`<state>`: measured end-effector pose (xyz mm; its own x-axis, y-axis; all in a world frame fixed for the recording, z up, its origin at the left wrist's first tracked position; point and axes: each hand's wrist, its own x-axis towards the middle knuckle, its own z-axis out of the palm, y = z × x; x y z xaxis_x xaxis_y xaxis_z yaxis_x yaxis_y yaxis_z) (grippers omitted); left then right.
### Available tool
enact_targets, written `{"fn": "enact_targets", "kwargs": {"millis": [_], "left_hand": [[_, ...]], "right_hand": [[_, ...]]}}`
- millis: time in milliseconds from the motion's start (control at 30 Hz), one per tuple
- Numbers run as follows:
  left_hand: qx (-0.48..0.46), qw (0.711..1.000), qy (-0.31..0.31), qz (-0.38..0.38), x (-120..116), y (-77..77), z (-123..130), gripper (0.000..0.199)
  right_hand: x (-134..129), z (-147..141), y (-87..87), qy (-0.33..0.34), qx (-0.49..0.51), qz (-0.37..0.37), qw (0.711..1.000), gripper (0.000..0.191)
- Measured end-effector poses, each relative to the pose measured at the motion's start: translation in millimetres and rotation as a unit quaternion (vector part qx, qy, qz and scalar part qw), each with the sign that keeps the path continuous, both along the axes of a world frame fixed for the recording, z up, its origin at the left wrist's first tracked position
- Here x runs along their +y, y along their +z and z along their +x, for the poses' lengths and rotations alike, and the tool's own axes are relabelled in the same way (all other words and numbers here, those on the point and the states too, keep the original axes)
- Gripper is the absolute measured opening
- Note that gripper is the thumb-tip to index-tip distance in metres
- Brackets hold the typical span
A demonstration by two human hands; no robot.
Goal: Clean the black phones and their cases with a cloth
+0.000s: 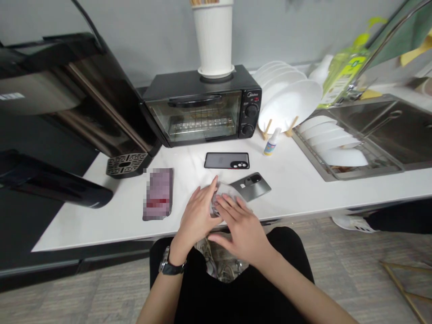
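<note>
A crumpled light-grey cloth [228, 191] lies on the counter between my hands, partly hidden by them. My left hand [198, 211] has its fingers stretched out at the cloth's left side, index finger and thumb apart. Across the cloth lie the fingers of my right hand [241, 227]; its thumb is spread away, nearer me. Just right of the cloth is a grey phone [254, 188], back up, its camera block showing. Beyond it lies a black-edged translucent phone case [222, 160]. A small white spray bottle [271, 143] stands farther back to the right.
A pixelated, dark-edged flat object [158, 193] lies left. Behind are a toaster oven [202, 117] and a dark drink dispenser [124, 108]. White plates [290, 103] stand in a rack beside the sink [405, 112]. The counter's front edge runs just before my lap.
</note>
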<state>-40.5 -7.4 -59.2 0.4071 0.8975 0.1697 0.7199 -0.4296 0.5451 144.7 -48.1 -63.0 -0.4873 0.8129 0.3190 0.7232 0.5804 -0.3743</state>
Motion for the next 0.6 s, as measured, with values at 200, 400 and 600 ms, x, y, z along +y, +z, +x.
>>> {"fn": "enact_targets", "kwargs": {"millis": [200,400,600], "left_hand": [[-0.018,1.000,0.004,0.009,-1,0.2,2,0.107],[-0.013,1.000,0.008,0.007,-1,0.9,2,0.106],[-0.009,1.000,0.003,0.014,-2,0.4,1,0.106]], "right_hand": [[3,79,-13.5,-0.127,-0.030,0.040,0.991,0.064],[39,53,-10.1,-0.130,-0.026,0.051,0.990,0.069],[1,22,-1.6,0.021,-0.030,0.009,0.999,0.069]]}}
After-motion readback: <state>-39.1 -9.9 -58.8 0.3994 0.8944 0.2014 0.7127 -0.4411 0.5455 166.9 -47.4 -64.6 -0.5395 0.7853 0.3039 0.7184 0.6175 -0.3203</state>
